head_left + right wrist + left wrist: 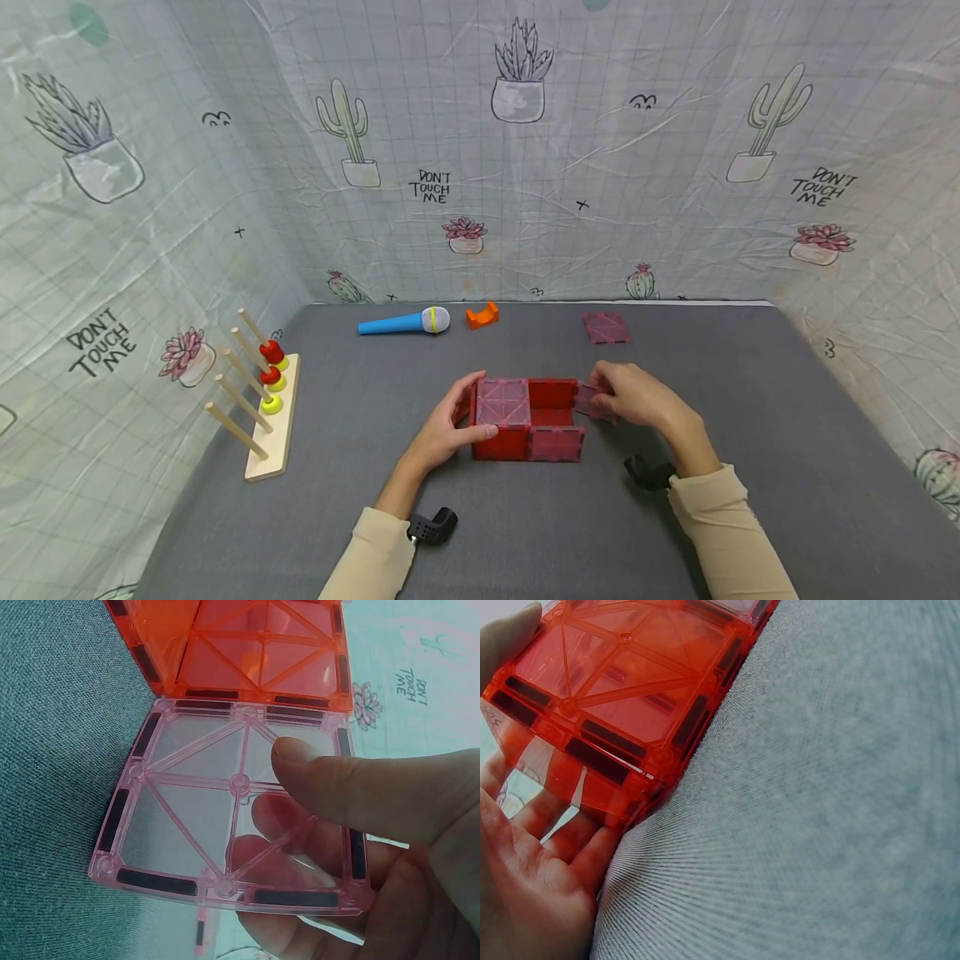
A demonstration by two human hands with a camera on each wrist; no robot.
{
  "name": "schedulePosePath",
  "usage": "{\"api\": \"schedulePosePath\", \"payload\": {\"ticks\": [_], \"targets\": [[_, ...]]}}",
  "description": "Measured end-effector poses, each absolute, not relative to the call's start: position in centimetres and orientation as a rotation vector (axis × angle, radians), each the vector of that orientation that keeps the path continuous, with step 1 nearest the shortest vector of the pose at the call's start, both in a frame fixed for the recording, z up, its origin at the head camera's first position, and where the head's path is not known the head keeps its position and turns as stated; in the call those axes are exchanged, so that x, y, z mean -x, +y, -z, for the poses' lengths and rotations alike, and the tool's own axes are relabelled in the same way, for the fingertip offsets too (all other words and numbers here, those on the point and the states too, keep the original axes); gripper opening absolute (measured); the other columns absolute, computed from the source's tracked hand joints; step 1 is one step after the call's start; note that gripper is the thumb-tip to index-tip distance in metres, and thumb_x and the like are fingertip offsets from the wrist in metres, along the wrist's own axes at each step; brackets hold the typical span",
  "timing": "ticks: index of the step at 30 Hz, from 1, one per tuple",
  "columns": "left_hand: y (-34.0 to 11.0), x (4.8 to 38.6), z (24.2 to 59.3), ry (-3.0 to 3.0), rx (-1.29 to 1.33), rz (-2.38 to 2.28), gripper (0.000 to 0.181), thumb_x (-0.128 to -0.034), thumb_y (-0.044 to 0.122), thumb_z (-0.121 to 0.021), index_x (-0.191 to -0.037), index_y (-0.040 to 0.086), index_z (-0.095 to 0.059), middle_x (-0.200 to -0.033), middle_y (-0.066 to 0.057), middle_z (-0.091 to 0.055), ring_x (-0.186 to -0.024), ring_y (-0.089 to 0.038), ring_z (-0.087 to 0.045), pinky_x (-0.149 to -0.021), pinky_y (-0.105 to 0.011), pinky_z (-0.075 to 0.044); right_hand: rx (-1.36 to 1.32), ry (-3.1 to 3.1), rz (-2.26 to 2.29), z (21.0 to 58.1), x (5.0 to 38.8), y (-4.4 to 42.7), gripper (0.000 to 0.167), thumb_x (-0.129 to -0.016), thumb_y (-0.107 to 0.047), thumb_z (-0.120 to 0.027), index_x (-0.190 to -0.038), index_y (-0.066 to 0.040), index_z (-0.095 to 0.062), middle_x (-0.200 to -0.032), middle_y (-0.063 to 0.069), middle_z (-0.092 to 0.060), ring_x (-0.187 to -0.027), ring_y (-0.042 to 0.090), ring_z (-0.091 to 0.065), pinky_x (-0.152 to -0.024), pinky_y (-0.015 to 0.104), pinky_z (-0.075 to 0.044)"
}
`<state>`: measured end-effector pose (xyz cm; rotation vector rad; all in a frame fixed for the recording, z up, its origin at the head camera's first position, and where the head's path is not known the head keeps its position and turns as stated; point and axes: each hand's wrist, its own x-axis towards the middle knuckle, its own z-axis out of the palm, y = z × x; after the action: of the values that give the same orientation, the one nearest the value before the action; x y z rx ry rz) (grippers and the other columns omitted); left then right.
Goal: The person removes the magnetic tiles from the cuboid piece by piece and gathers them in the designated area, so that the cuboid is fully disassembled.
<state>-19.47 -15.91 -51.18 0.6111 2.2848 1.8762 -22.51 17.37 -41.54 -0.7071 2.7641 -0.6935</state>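
Observation:
A box of red and pink translucent square tiles (501, 444) stands at the table's middle; its left half is covered by a pink tile (502, 402), its right half is uncovered on top. My left hand (444, 429) grips the box's left end, thumb on the front and fingers behind the left side; in the left wrist view the fingers (570, 832) show through the tile. My right hand (637, 396) pinches a pink square tile (199, 817) between thumb and fingers, its edge against the box's right end (262, 652).
Behind the box lie a loose pink tile (607, 327), an orange curved block (482, 315) and a blue toy microphone (403, 322). At the left stands a wooden peg board (281, 433) with red and yellow pieces. A patterned cloth (480, 150) hangs behind the table.

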Motion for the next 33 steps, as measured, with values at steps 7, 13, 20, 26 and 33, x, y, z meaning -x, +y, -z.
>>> {"api": "schedulePosePath", "payload": {"ticks": [7,13,20,26,33], "targets": [[-15.86,19.36,51.0,2.298,-0.594,-1.865,0.08,-0.0846,0.036,-0.073,-0.154,0.028,-0.033,-0.143,-0.002,-0.051,-0.128,-0.023,-0.051,-0.107,-0.045,-0.045,0.706,2.784,0.681,41.53,22.53,17.48,0.011,-0.092,-0.007,-0.069,-0.099,-0.005,-0.061,-0.077,0.001,-0.058,-0.064,0.012,-0.05,-0.06,0.028,-0.043],[-15.83,19.32,50.84,2.292,-0.593,-1.865,0.079,-0.0851,0.032,-0.072,-0.154,0.028,-0.033,-0.144,-0.003,-0.051,-0.128,-0.023,-0.051,-0.106,-0.041,-0.045,0.712,2.803,0.687,41.45,22.44,17.51,0.011,-0.092,-0.007,-0.069,-0.1,-0.004,-0.061,-0.079,0.002,-0.059,-0.064,0.011,-0.05,-0.061,0.029,-0.043],[-15.87,19.36,50.86,2.277,-0.608,-1.878,0.079,-0.0851,0.026,-0.071,-0.154,0.026,-0.034,-0.144,-0.005,-0.051,-0.128,-0.025,-0.051,-0.108,-0.045,-0.043,0.698,2.805,0.699,41.39,22.43,17.58,0.01,-0.094,-0.009,-0.067,-0.1,-0.006,-0.06,-0.08,0.001,-0.059,-0.066,0.012,-0.05,-0.061,0.029,-0.043],[-15.9,19.44,50.81,2.261,-0.599,-1.894,0.081,-0.0843,0.023,-0.075,-0.155,0.023,-0.034,-0.144,-0.005,-0.052,-0.126,-0.023,-0.053,-0.105,-0.039,-0.044,0.702,2.797,0.716,41.26,22.25,17.67,0.008,-0.095,-0.009,-0.065,-0.098,-0.007,-0.058,-0.077,0.001,-0.055,-0.065,0.012,-0.048,-0.06,0.029,-0.04],[-15.88,19.41,50.72,2.261,-0.604,-1.892,0.082,-0.0845,0.028,-0.076,-0.155,0.024,-0.034,-0.143,-0.005,-0.052,-0.124,-0.022,-0.054,-0.103,-0.037,-0.045,0.678,2.797,0.723,41.23,22.26,17.79,0.008,-0.096,-0.01,-0.064,-0.098,-0.007,-0.057,-0.077,0.001,-0.055,-0.065,0.013,-0.047,-0.059,0.029,-0.039]]}}
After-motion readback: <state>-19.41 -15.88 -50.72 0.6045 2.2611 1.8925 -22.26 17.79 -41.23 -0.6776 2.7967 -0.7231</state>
